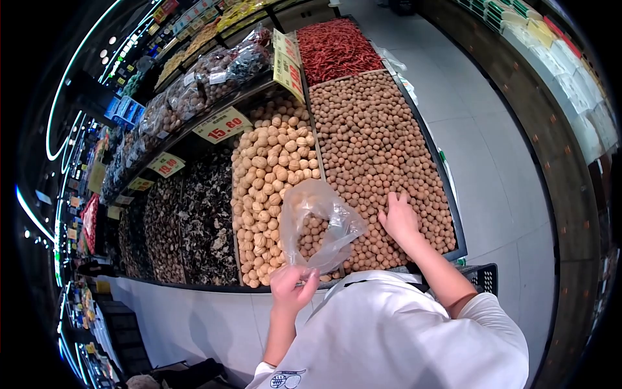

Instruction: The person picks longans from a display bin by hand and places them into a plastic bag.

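My left hand (293,286) is closed on the rim of a clear plastic bag (350,228), whose mouth hangs open over the divider between two bins. Some round brown items show through the bag. Over the wide bin of small round brown nuts or dried fruits (369,139), my right hand (400,219) reaches down, its fingertips touching the pile. Its thumb and fingers are apart, and I see nothing held between them. Pale walnuts (275,152) fill the bin just left of the bag.
Dried red chillies (337,48) lie in the far bin. Dark dried goods (207,214) fill bins to the left. Bagged goods (207,81) and price signs (222,125) line a raised shelf. A black crate (484,279) stands at the right corner.
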A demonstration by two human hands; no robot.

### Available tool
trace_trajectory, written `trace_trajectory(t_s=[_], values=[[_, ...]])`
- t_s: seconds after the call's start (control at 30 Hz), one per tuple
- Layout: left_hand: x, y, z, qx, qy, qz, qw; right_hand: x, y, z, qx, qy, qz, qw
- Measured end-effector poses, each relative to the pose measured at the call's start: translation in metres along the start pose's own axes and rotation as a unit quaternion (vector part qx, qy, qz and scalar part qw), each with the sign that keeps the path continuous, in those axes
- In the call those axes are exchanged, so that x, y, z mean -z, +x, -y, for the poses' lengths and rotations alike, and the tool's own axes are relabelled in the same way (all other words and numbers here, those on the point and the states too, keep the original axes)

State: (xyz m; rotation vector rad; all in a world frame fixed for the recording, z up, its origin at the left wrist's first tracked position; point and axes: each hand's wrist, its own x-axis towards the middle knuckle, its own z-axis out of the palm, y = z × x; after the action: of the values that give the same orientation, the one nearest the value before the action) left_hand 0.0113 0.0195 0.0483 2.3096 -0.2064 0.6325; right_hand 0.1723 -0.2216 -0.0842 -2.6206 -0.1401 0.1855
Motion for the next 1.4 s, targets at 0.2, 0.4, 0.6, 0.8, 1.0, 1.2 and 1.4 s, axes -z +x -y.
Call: trace_trajectory(t_s=[0.2, 0.4, 0.6, 0.8, 1.0, 1.2, 1.4], values=[[0.001, -0.001, 0.0, 0.006, -0.002, 0.008, 1.0, -0.023, 0.0, -0.012, 0.038, 0.003, -0.036, 0.999], [0.002, 0.0, 0.0, -0.006, 0.006, 0.01, 1.0, -0.036, 0.004, -0.027, 0.071, 0.019, -0.067, 0.995], [0.002, 0.001, 0.002, -0.004, 0.005, 0.016, 1.0, -0.036, 0.006, -0.029, 0.069, 0.011, -0.074, 0.995], [0.001, 0.003, 0.003, 0.0, 0.002, 0.008, 1.0, -0.045, 0.01, -0.038, 0.089, 0.038, -0.1, 0.99], [0.002, -0.001, 0.006, -0.001, 0.003, 0.006, 1.0, -0.032, 0.014, -0.05, 0.133, 0.142, -0.201, 0.96], [0.001, -0.003, 0.006, 0.0, 0.007, 0.004, 1.0, 0.016, 0.007, -0.048, -0.196, 0.759, 0.076, 0.616], [-0.001, -0.002, 0.007, 0.0, -0.005, 0.006, 1.0, 0.022, 0.01, -0.055, -0.194, 0.822, 0.15, 0.515]])
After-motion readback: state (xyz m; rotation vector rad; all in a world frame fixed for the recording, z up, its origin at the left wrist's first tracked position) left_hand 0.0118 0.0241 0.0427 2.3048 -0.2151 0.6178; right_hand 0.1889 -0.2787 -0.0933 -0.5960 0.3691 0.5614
